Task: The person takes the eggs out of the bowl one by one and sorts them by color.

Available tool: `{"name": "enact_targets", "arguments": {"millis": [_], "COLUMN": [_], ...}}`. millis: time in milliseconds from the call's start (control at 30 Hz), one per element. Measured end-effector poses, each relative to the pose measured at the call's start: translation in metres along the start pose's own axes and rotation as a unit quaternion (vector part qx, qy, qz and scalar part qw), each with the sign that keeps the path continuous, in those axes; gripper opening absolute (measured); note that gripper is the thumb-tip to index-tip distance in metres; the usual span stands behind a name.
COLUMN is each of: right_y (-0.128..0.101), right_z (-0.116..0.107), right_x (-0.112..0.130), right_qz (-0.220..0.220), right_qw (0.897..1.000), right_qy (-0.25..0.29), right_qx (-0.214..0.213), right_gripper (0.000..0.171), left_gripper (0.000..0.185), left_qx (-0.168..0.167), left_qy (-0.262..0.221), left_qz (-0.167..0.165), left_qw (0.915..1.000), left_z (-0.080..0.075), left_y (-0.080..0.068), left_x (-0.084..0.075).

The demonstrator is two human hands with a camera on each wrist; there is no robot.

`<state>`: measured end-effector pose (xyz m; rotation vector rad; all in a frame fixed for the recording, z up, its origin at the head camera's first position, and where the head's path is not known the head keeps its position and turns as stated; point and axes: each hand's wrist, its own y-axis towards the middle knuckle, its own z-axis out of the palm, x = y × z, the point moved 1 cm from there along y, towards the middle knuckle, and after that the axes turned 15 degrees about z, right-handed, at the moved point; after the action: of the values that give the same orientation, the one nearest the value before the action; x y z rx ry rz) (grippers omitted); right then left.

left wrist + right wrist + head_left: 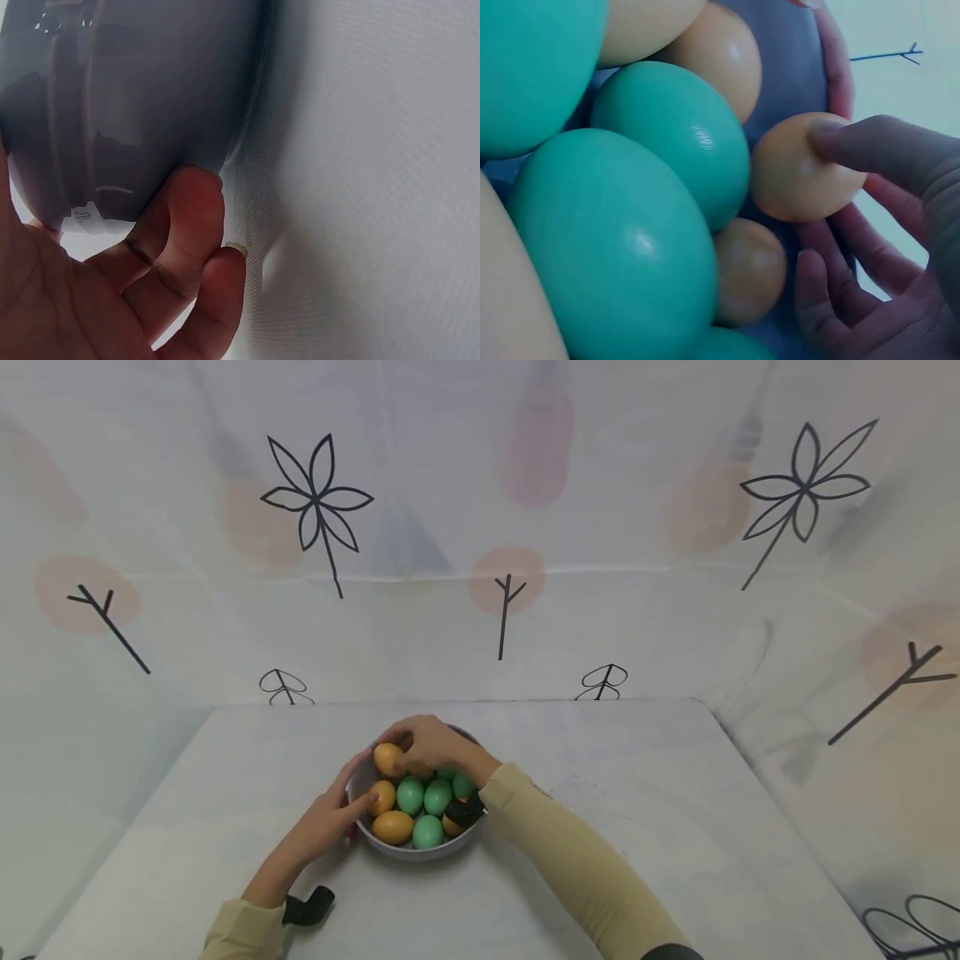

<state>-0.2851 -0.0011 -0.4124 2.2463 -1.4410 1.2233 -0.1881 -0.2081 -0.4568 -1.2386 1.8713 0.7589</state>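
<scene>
A round grey bowl (416,854) holds several green eggs (410,796) and orange-yellow eggs (393,827). At the bowl's left side, my left hand (322,827) grips it, thumb over the rim beside an orange egg. The left wrist view has the curled fingers (196,206) against the glossy outer wall and underside. My right hand (433,745) reaches over the far part of the bowl and pinches an orange egg (799,176) near the far-left inner wall. Its thumb presses on top of that egg in the right wrist view. My right forearm partly covers the bowl's right side.
The bowl stands on a white table (637,827), about midway across. Behind it hangs a pale cloth backdrop (420,635) with line-drawn flowers and twigs, and similar cloth lines both sides. A black wrist device (309,907) sits on the left wrist.
</scene>
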Motion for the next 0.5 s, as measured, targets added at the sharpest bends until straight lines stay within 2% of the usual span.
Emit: {"name": "enact_targets", "arguments": {"millis": [267,500], "right_y": [-0.010,-0.026], "right_z": [-0.015,-0.036], "right_x": [0.003,0.003], "right_qz": [-0.033,-0.046], "right_qw": [0.998,0.994], "right_qy": [0.050,0.094], "right_qx": [-0.007,-0.014], "right_gripper": [0.044,0.046], "left_gripper": [0.071,0.073], "left_qx": [0.000,0.000], "left_qy": [0.004,0.001], "left_qz": [-0.006,-0.002], "left_qw": [1.0000,1.0000], "left_z": [-0.001,-0.001], "left_y": [0.000,0.000], "left_x": [0.001,0.002]}}
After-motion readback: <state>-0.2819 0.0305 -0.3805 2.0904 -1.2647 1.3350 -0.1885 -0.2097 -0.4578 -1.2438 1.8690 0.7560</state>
